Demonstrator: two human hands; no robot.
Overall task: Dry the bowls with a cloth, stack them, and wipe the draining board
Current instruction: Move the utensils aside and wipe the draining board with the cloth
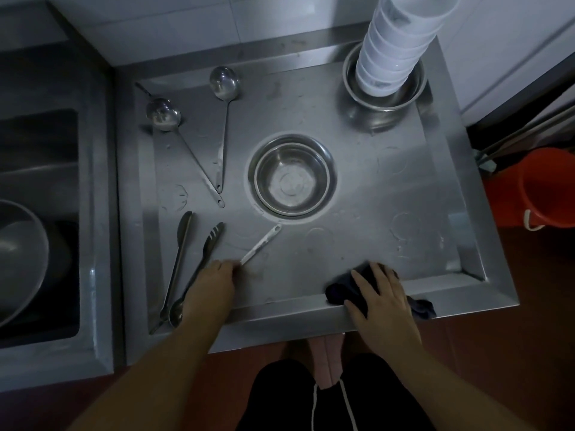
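Head view looked straight down on the steel draining board [357,213], and I had both hands low at its near edge. My right hand [381,293] lay flat on the dark cloth [339,290], fingers spread and straight, pressing it against the board's front lip, with one corner of the cloth trailing over the rim. My left hand [214,281] was curled over the near end of a slim white-handled utensil [261,244]; its fingertips were hidden, so I couldn't tell whether it actually gripped the handle. Mid-board sat nested steel bowls [294,178], open side up. At the far right corner, a tall stack of white bowls [395,54] stood inside more steel bowls [385,91]. Two ladles [224,84] lay on the left part, bowls away from me, and tongs [186,269] rested near the left edge. An orange bucket [547,188] stood on the floor to the right.
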